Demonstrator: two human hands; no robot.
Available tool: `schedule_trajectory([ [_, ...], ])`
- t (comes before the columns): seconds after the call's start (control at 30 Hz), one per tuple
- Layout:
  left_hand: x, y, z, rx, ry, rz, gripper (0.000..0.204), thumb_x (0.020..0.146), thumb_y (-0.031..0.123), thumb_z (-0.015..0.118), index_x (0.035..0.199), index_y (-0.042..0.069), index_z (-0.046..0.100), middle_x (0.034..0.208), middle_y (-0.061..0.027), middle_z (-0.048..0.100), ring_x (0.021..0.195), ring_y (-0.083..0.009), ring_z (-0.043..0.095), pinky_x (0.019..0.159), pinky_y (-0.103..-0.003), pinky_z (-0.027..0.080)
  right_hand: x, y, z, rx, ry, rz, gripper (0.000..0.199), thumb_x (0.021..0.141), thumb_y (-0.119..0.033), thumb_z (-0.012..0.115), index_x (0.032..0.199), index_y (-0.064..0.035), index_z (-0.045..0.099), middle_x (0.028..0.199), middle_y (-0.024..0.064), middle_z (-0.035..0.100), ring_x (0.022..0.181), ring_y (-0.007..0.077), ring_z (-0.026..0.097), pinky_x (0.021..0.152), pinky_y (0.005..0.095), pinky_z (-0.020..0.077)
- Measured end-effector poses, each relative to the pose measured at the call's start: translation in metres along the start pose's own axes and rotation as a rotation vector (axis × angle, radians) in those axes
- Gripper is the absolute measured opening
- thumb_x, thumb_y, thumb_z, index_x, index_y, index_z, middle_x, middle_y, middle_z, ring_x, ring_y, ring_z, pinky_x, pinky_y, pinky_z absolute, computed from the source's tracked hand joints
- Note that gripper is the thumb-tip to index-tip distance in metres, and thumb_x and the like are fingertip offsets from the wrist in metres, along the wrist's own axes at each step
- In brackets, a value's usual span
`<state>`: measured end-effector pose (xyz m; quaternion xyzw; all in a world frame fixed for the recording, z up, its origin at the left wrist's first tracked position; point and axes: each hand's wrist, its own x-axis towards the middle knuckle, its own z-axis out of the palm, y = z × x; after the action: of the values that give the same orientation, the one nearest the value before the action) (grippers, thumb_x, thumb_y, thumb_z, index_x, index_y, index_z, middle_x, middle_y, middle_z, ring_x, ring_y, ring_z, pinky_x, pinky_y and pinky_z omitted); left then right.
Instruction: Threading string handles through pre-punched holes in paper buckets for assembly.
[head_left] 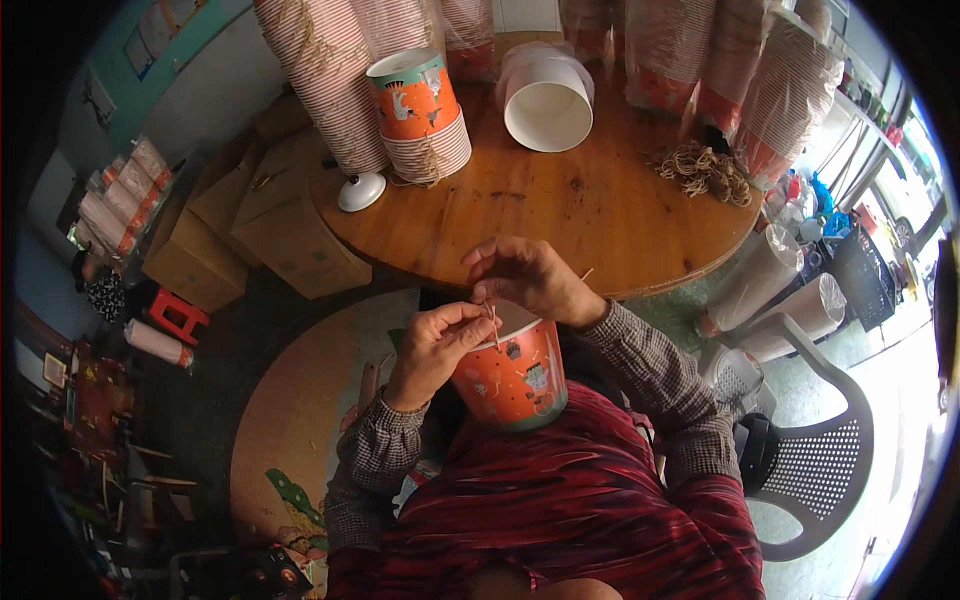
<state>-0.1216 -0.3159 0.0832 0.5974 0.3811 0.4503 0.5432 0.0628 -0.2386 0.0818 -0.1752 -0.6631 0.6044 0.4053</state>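
A round wooden table with a warm brown top (560, 215) fills the upper middle. At its twelve o'clock edge stand tall sleeves of stacked paper cups wrapped in clear plastic (330, 80). At about eleven o'clock sits a short stack of orange printed paper cups (420, 115), and just to its right a white paper bucket lies on its side (547, 103), mouth facing the viewer. A loose heap of tan rubber bands (705, 170) rests at two o'clock.

At the table's six o'clock edge, against the person's lap, is an orange printed paper cup with cartoon figures (515, 380). Its long axis tilts, rim pointing up and away toward the table, base toward the body. It looks light and thin-walled (easily dented), so it is best taken by the stiffer rolled rim or cradled at the base.

The left hand (435, 345) has fingertips pinched together on a thin tan band or string (491, 318) at the rim. The right hand (530, 275) arches above the rim, fingers drawn together on the same strand.
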Motion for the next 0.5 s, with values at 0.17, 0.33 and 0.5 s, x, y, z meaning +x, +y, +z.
schedule_trajectory([
  [0.17,-0.001,-0.003,0.0,-0.045,0.001,0.002,0.018,0.094,0.01,0.059,0.099,-0.006,0.064,0.091,-0.0059,0.067,0.083,-0.0081,0.061,0.077,-0.022,0.051,-0.015,-0.005,-0.01,0.088,0.282,0.14,0.023,0.088,-0.01,0.068,0.108,-0.0008,0.062,0.093,0.0023,0.062,0.088,0.01,0.06,0.077,0.0242,0.05],
  [0.33,-0.003,-0.002,0.001,-0.071,0.002,-0.003,0.017,0.094,0.009,0.059,0.101,-0.005,0.064,0.09,-0.0044,0.066,0.084,-0.0075,0.061,0.078,-0.022,0.051,-0.033,-0.009,-0.008,0.057,0.056,0.076,0.02,0.086,-0.005,0.069,0.104,0.0001,0.066,0.096,0.0012,0.061,0.094,0.0119,0.059,0.085,0.0257,0.0465],
  [0.5,0.0,-0.005,0.001,-0.109,-0.005,-0.006,0.018,0.094,0.009,0.059,0.104,-0.005,0.063,0.092,-0.004,0.066,0.085,-0.0078,0.061,0.078,-0.021,0.051,-0.025,-0.01,-0.006,0.034,-0.128,0.0,0.023,0.086,-0.002,0.066,0.109,0.0005,0.066,0.099,0.0039,0.061,0.096,0.0132,0.059,0.087,0.0275,0.048],
])
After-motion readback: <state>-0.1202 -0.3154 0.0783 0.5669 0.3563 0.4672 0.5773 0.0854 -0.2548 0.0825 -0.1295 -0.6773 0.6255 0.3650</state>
